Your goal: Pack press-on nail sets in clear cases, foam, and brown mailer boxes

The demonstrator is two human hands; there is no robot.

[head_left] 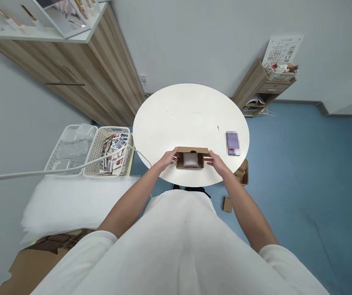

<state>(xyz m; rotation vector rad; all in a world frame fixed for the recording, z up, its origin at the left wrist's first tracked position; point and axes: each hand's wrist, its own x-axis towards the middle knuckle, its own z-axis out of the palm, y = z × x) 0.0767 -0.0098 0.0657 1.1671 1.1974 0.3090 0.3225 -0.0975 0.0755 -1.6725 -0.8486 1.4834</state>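
A small brown cardboard box (188, 166) sits on the white oval table (188, 114) near its front edge, with its lid raised at the far side. Inside lies a pale, silvery, pillow-shaped packet (191, 159). My left hand (167, 158) grips the box at its left end, thumb up at the lid's corner and fingers along the side. At the other end my right hand (216, 162) holds the lid's right corner in the same way, its fingertips against the side wall. Parts of the fingers of both hands are hidden by the cardboard.
A blurred purple phone-like item (232, 143) lies at the table's right. White baskets (94, 164) with printed cards and clear plastic containers stand to the left, a pale cable (102, 157) crossing them. Cardboard boxes (227, 204) rest on the blue floor at right.
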